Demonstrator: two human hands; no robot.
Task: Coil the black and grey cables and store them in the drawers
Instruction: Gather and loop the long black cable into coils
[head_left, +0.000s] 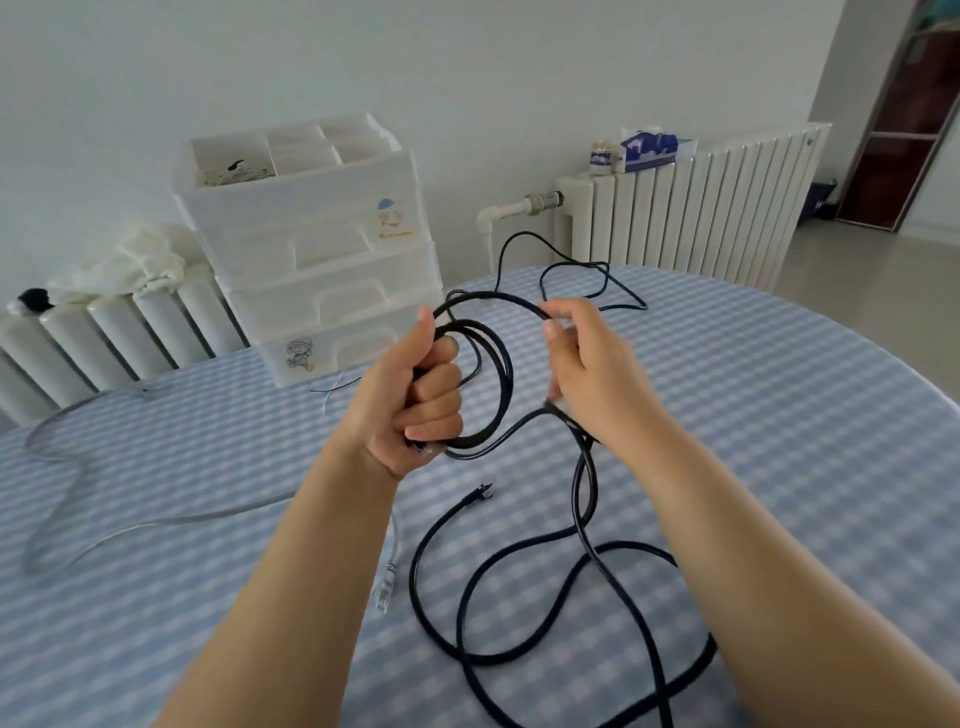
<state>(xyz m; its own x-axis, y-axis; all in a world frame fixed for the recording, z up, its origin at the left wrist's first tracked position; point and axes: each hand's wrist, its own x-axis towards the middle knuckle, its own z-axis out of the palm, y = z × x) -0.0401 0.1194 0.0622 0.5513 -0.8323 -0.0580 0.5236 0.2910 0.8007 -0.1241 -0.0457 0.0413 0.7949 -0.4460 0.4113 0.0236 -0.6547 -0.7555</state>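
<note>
My left hand is clenched around a few loops of the black cable, held above the table. My right hand pinches the same cable at the top of the outermost loop. The rest of the black cable trails down in loose curves over the table, with a plug end lying free. A grey cable snakes across the left of the table, its clear plug near my left forearm. A white set of drawers stands at the back, all drawers closed.
The round table wears a blue-and-white checked cloth. A thin black wire loops at the far edge. White radiators stand behind, at left and right. The drawer unit's open top tray holds small items.
</note>
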